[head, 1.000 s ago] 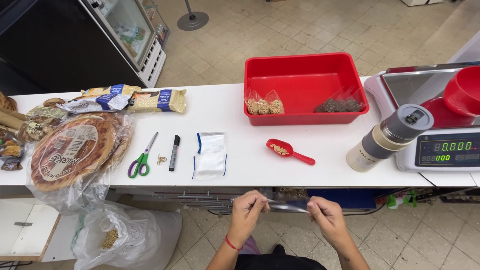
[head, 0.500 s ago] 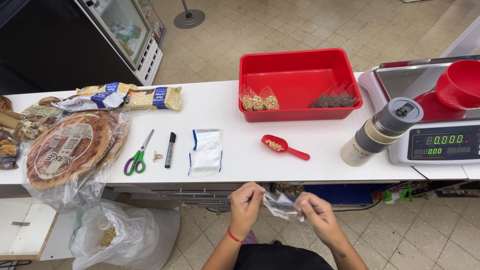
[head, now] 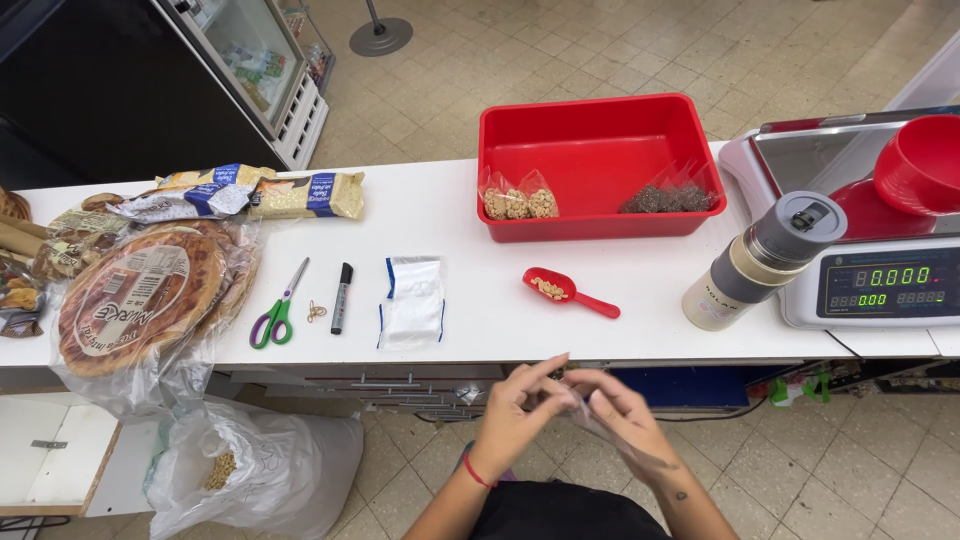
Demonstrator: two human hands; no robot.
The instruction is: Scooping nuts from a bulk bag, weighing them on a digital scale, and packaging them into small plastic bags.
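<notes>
Two bare hands meet just below the near edge of a long white tabletop [head: 620, 215]. The left hand [head: 515, 405], a thin red band at its wrist, and the right hand [head: 620, 420] both pinch a small clear plastic bag [head: 583, 405], thin, crinkled and partly blurred between the fingertips, held in the air at 6 o'clock from the tabletop's middle, over the tiled floor.

On the smooth tabletop just beyond the hands, a flat stack of clear bags with blue edging [head: 412, 298] lies at about 11 o'clock from them. Left of it rest a black marker [head: 341, 297], a small tan rubber band [head: 317, 311] and green-handled scissors [head: 278, 306]. At 1 o'clock from the hands lies a red plastic scoop [head: 565, 290] holding pale kernels.

At 9 o'clock on the tabletop, round flatbreads in glossy wrap [head: 140, 295] overhang the edge. At 3 o'clock stand a tilted cream-and-grey cylindrical tumbler [head: 762, 262] and, touching or just beside it, a digital scale [head: 875, 240] carrying a red bowl [head: 920, 165].

Farther back, a rectangular red plastic tub [head: 600, 135] contains small knotted bags of pale nuts [head: 520, 200] and dark bits [head: 665, 198]. At 10 o'clock lie crinkly snack packets [head: 260, 192].
</notes>
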